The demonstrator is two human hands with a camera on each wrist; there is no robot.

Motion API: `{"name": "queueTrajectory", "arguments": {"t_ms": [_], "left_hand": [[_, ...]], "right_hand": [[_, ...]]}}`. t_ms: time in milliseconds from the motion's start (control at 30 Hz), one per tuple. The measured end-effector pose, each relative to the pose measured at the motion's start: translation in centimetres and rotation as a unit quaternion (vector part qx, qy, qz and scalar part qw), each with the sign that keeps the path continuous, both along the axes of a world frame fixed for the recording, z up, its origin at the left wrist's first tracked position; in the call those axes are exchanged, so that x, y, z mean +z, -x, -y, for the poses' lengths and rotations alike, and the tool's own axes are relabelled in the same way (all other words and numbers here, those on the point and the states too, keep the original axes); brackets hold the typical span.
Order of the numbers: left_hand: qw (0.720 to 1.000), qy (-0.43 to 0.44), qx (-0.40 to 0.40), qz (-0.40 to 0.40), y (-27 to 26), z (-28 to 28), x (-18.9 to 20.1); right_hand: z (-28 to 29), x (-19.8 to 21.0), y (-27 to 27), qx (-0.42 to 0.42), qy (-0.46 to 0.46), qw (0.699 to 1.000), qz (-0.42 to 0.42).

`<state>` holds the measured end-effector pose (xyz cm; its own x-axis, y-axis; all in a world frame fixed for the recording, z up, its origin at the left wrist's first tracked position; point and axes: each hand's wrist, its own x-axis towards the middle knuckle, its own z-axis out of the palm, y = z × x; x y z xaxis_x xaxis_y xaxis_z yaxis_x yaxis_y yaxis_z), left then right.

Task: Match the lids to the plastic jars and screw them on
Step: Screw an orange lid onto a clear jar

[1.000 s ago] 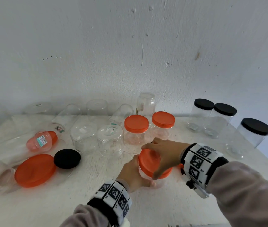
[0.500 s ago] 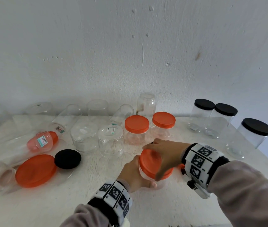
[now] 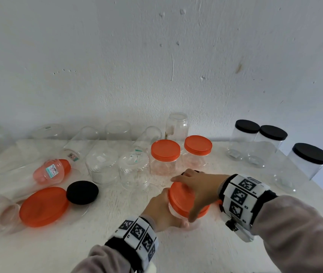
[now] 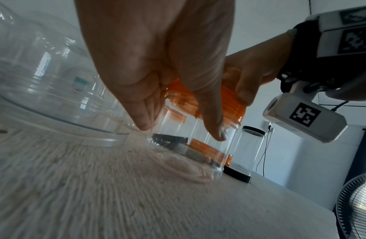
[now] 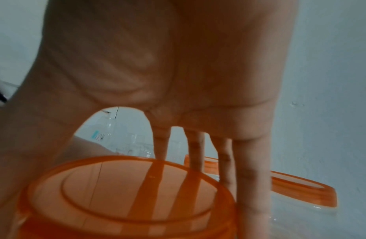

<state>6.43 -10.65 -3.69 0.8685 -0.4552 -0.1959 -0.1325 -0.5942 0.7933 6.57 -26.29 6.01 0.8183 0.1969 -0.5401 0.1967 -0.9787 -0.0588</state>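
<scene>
lids lie loose at my left: a big orange lid [image 3: 43, 206] and a black lid [image 3: 82, 192]. my left hand [image 3: 161, 210] wraps the clear jar [image 4: 190, 145] on the table [image 3: 206, 253] to stop it spinning, i judge. my right hand [image 3: 200, 191] claws over its orange cap [image 3: 182, 201], fingers clamped round the rim.

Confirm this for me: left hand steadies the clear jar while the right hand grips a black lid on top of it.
Wrong on the colour. The lid under the right hand is orange, not black, as the head and right wrist views both show. The rest stands: the left hand steadies the clear jar.
</scene>
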Motion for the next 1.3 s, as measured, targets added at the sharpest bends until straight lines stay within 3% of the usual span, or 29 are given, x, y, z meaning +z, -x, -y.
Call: {"name": "queueTrajectory", "arguments": {"t_ms": [467,767,1300], "left_hand": [[1.000,0.016,-0.004,0.008,0.0,-0.2,0.1],[0.998,0.057,-0.015,-0.012,0.4,0.1,0.4],[0.999,0.041,0.002,-0.006,0.1,-0.3,0.0]], "right_hand": [[0.5,-1.6,0.7,0.016,-0.001,0.996,0.084],[0.7,-1.6,0.5,-0.017,-0.045,0.998,0.039],[0.3,-3.3,1.5,-0.046,-0.049,0.988,0.139]]}}
